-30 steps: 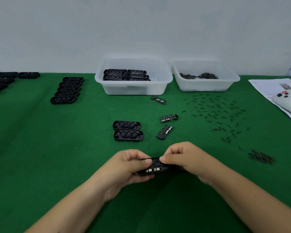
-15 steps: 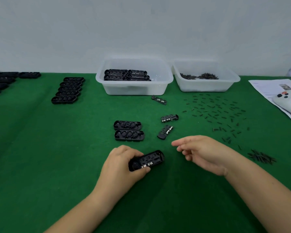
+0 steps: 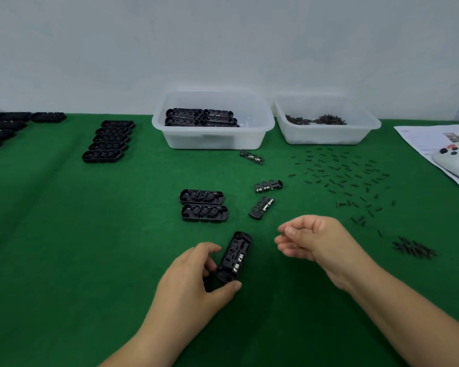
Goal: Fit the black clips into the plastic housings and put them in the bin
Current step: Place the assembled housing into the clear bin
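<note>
- Head view: the left hand (image 3: 196, 276) grips the near end of a black housing (image 3: 235, 256), thumb under its lower end and curled fingers on its left side; the housing lies on the green counter (image 3: 64, 260) with its long axis pointing away from the person, metal contacts showing on its right side.
- The right hand (image 3: 310, 238) hovers just right of the housing's far end, apart from it, fingers loosely curled and holding nothing.
- Just beyond the left hand, two empty housings (image 3: 204, 205) lie side by side, touching; beyond the right hand's fingertips lie three black clips (image 3: 261, 207), well apart from one another.
- Farther beyond, the bin (image 3: 214, 120) holds finished housings in a neat stack; a second bin (image 3: 326, 120) to its right holds small dark parts.
- Right of the right hand, small black pins (image 3: 339, 176) are scattered, with a little heap (image 3: 412, 247) near the wrist side.
- Far left of the left hand stands a row of housings (image 3: 108, 141).
- Open green cloth lies left of the left hand and between both forearms, toward the near edge.
</note>
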